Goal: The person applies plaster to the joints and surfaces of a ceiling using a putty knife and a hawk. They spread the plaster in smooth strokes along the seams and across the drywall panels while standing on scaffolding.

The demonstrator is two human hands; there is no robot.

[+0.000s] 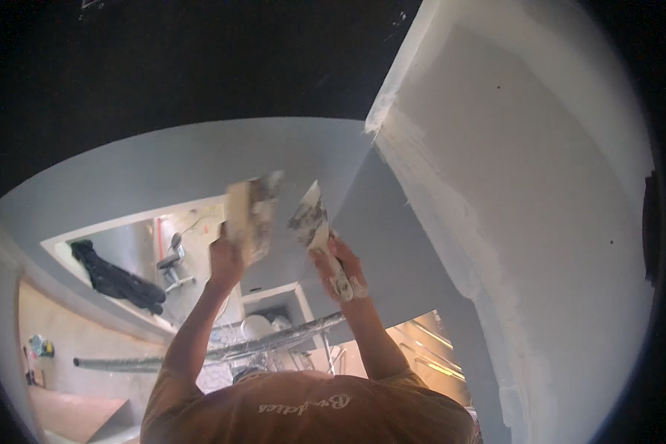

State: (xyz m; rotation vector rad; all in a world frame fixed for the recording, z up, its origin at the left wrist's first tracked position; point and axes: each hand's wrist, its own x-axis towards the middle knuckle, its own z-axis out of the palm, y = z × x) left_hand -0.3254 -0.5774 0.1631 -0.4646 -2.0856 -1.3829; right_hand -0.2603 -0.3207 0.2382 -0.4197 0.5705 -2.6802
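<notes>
My left hand [227, 259] is closed around a wide filling knife [263, 211], smeared with pale filler and blurred by motion. To its right, my right hand [340, 263] grips a narrower putty knife [311, 214]. That blade is streaked with filler and points up, and its handle runs back through the palm. The two blades are close together but apart, in front of a grey-blue wall [296, 148]. White residue sticks to my right hand near the wrist.
A white panel [525, 163] with a filler-coated edge slopes along the right. Below my arms runs a spattered metal pole [274, 340], near a white bucket [255, 325]. At left, a dark cloth-like item [115, 277] lies by a white-framed opening, with a chair [172, 259] beyond.
</notes>
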